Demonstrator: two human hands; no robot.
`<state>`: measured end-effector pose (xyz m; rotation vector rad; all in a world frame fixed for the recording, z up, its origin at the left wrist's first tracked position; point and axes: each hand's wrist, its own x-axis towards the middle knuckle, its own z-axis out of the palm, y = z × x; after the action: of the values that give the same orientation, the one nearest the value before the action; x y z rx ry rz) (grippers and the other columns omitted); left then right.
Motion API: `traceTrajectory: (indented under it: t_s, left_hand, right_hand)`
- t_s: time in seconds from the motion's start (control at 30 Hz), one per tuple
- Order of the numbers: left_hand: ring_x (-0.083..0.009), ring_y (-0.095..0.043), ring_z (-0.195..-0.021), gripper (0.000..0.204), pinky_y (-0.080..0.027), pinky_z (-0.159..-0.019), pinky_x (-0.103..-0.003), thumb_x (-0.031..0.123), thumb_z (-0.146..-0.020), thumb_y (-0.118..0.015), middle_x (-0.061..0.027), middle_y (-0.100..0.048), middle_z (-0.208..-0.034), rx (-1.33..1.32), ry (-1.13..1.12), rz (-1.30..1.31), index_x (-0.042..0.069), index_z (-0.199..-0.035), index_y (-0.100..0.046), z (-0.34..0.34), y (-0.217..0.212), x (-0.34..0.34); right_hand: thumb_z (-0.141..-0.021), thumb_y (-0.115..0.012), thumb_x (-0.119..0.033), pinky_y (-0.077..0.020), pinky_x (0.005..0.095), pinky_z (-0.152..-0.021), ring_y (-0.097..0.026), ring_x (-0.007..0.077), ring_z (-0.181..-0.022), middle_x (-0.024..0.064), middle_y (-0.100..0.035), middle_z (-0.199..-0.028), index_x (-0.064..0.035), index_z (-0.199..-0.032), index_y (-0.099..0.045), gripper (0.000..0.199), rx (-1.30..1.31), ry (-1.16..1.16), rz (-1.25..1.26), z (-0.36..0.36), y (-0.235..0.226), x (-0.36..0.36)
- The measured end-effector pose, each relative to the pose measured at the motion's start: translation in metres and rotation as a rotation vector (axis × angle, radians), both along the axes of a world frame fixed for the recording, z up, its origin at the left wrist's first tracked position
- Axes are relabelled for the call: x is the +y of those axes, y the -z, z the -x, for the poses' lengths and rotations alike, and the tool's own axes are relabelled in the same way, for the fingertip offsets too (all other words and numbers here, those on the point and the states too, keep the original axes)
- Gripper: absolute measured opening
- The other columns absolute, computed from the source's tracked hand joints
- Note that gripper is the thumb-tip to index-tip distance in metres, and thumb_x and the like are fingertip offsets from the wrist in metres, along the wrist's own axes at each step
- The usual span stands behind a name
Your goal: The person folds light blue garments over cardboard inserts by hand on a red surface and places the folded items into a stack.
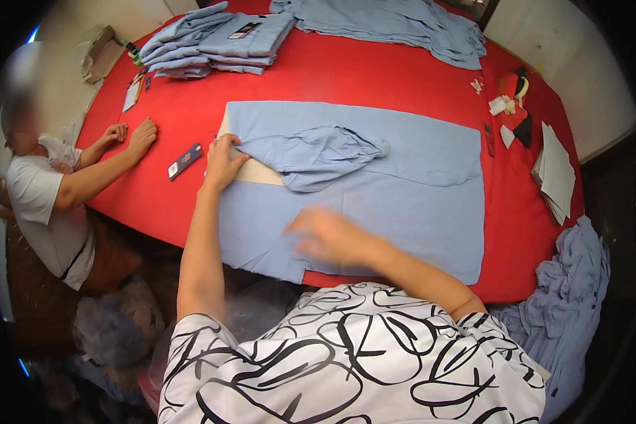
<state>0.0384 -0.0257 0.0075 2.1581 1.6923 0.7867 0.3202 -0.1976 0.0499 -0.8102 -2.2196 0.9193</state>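
Now left hand (222, 164) flat, open on blue shirt (403, 205); right hand (325, 237) blurred, grip unclear.

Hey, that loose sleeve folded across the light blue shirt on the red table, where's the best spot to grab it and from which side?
Probably pinch the bunched cuff end of the folded light blue sleeve near its right tip, coming from the right. The fabric gathers into a raised ridge there, giving something to grip, while the rest lies flat on the light blue shirt. The left hand pins the pale folding board, and the right hand is blurred.
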Motion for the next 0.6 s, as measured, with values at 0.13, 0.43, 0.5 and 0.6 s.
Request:
traceTrajectory:
  t_s: [0.13,0.43,0.5,0.6]
  left_hand:
    - [-0.0332,-0.053,-0.11,0.028,-0.042,-0.098,-0.04,0.021,-0.08,-0.074,-0.009,-0.06,-0.113,0.206,0.08,0.029,0.008,-0.102,-0.062,-0.004,-0.01,0.011]
    - [-0.0229,-0.052,-0.122,0.084,-0.034,-0.107,-0.036,0.075,-0.091,-0.034,-0.013,-0.064,-0.126,-0.627,-0.108,0.669,0.004,-0.114,-0.071,0.045,-0.018,0.042]
    - [-0.0236,-0.053,-0.123,0.081,-0.035,-0.107,-0.035,0.074,-0.088,-0.043,-0.0162,-0.063,-0.127,-0.434,-0.092,0.727,0.002,-0.118,-0.069,0.043,-0.025,0.045]
    - [-0.0262,-0.056,-0.121,0.076,-0.037,-0.106,-0.038,0.066,-0.085,-0.058,-0.0194,-0.063,-0.128,-0.097,-0.026,0.709,0.001,-0.123,-0.066,0.029,-0.044,0.027]
  right_hand:
    - [-0.086,-0.064,-0.021,-0.0509,0.0442,-0.08,-0.06,0.0331,-0.099,0.0135,-0.062,-0.103,-0.0059,-0.107,-0.066,0.027,-0.369,-0.363,-0.183,0.059,0.044,-0.037]
    - [-0.091,-0.064,-0.026,-0.0486,0.0391,-0.086,-0.062,0.0311,-0.099,0.0171,-0.064,-0.105,-0.0013,-0.108,-0.063,0.029,0.141,0.705,-0.117,-0.014,-0.044,0.164]
    - [-0.089,-0.066,-0.024,-0.0467,0.0383,-0.09,-0.059,0.0297,-0.104,0.0155,-0.062,-0.113,-0.0009,-0.112,-0.062,0.033,0.032,0.917,-0.253,-0.066,-0.042,0.142]
    - [-0.086,-0.069,-0.022,-0.043,0.0396,-0.094,-0.055,0.0323,-0.108,0.016,-0.06,-0.113,-0.0016,-0.108,-0.061,0.032,-0.098,0.785,-0.228,-0.108,-0.043,0.03]
